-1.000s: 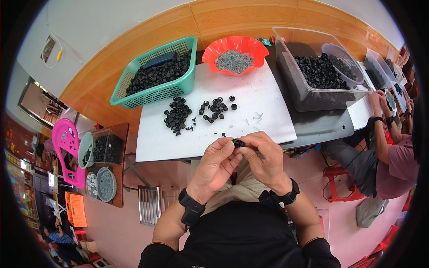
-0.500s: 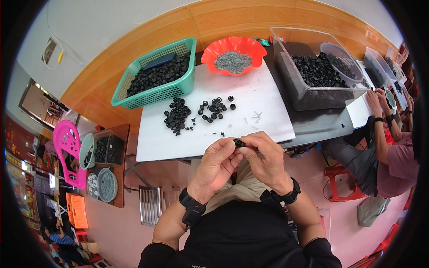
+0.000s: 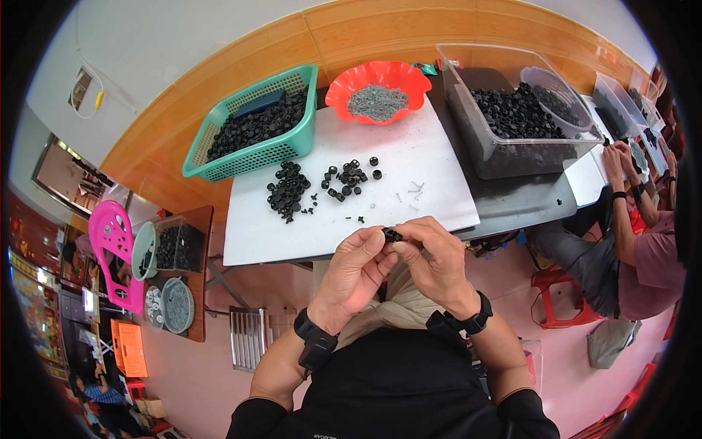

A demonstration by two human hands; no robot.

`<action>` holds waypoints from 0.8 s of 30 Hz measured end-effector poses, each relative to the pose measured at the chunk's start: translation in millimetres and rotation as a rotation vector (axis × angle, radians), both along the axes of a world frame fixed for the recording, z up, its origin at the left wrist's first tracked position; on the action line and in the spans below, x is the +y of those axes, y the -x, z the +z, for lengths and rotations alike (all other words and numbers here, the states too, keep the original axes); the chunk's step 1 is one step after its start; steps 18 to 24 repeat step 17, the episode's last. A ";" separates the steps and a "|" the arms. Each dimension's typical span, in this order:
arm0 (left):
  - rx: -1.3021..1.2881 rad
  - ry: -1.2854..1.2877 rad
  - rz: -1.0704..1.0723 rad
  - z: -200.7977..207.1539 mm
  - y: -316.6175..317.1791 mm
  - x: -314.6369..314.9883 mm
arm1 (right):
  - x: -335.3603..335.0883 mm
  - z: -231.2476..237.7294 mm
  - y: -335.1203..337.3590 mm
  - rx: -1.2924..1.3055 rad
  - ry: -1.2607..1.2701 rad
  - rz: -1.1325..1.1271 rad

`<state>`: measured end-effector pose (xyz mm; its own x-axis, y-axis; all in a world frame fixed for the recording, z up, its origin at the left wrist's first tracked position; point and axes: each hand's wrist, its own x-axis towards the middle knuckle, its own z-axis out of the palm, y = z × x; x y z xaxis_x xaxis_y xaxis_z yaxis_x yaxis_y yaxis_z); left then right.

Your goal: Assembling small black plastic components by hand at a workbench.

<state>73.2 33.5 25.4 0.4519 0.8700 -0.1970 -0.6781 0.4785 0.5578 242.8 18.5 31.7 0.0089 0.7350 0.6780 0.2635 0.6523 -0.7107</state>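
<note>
A small black plastic part [image 3: 392, 235] is pinched between both hands, just off the near edge of the white sheet [image 3: 292, 245]. My left hand [image 3: 356, 265] grips its left side with thumb and fingers, and my right hand [image 3: 433, 256] closes on its right side. The fingers hide most of its shape. Beyond the hands lie a pile of black caps [image 3: 288, 192], a looser group of short black cylinders [image 3: 346, 179] and several grey screws [image 3: 416, 191]. Two tiny black pieces [image 3: 360, 219] rest close to my left fingertips.
Along the back stand a green basket [image 3: 252, 162] of black parts, a red scalloped bowl [image 3: 344, 111] of screws and a clear bin [image 3: 512, 157] of black parts. A side table [image 3: 197, 325] with tubs is at left. Another person [image 3: 643, 256] works at right.
Both hands keep their grip on the black part with barely any finger movement. The view has shifted slightly, so the table's things appear a little further left.
</note>
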 end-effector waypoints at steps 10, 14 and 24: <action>0.045 -0.015 0.000 0.3 -2.9 -3.7 | -2.8 -2.8 -2.3 -0.011 0.010 -0.018; 0.070 -0.057 0.029 -0.2 -6.1 -7.5 | -2.5 -5.1 -4.6 -0.016 -0.014 -0.028; 0.083 -0.081 0.040 0.2 -7.5 -9.3 | -2.2 -6.2 -6.3 -0.020 -0.058 -0.039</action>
